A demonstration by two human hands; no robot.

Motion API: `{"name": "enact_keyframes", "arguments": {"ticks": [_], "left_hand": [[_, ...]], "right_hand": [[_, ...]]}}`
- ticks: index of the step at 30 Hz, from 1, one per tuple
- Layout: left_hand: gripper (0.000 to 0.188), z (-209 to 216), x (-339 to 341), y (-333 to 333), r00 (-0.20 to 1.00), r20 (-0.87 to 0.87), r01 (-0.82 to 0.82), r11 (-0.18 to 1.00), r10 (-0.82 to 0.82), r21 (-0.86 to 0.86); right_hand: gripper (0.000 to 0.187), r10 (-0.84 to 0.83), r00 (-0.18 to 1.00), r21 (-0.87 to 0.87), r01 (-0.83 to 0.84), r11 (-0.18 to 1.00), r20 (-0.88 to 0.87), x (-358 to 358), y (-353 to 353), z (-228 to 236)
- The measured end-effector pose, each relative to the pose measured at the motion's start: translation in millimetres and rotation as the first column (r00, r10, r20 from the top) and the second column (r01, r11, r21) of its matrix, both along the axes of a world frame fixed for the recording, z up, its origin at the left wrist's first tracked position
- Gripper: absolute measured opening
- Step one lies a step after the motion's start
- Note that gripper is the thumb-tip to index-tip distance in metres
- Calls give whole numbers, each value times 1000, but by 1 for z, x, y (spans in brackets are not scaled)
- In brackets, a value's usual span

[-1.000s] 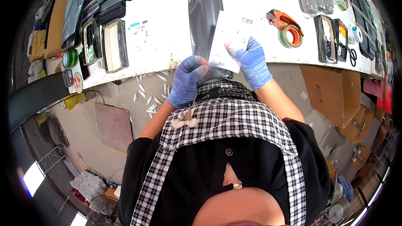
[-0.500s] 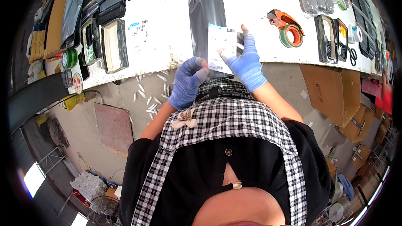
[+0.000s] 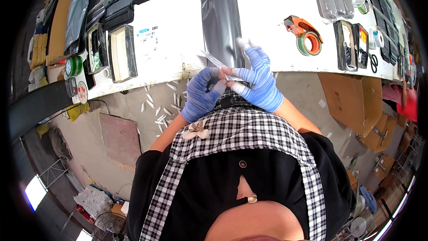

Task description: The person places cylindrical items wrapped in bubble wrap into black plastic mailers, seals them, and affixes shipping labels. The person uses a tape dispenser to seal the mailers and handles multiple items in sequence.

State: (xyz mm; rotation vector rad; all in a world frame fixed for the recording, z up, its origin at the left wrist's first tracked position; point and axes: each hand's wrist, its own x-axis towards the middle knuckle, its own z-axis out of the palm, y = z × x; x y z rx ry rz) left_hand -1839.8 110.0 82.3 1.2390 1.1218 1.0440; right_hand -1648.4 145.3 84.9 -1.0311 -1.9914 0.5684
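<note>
A white printed shipping label [image 3: 214,60] is tilted nearly edge-on above the table's near edge. My left hand [image 3: 199,94], in a blue glove with bare fingertips, pinches its near end. My right hand [image 3: 263,85], gloved alike, grips the same end with thumb and index finger, its other fingers raised and spread. Just beyond my hands a long dark grey plastic mailing bag [image 3: 220,15] lies lengthwise on the white table [image 3: 261,0], its near end partly hidden by my hands.
Right of the bag sits an orange tape dispenser [image 3: 304,35]. Another label sheet [image 3: 148,39] lies to the left, beside an open box [image 3: 121,53]. Black scissors [image 3: 373,63] are at the far right. White scraps [image 3: 165,111] litter the floor; a large carton [image 3: 350,100] stands lower right.
The label has turned from facing up to nearly edge-on and come lower. My right hand has moved down toward my left, its fingers now at the label's near end.
</note>
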Motion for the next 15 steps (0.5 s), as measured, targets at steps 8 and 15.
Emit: {"name": "enact_keyframes", "arguments": {"ticks": [8,15], "left_hand": [[17,3,-2,7,944,-309,-16,953,114,302],[21,-77,-174,-46,903,-429,-163,939,19,-301]], "right_hand": [[22,-285,802,-745,-272,609,-525,-10,0,-3],[22,-785,390,-870,-101,483,-481,62,96,-6]]}}
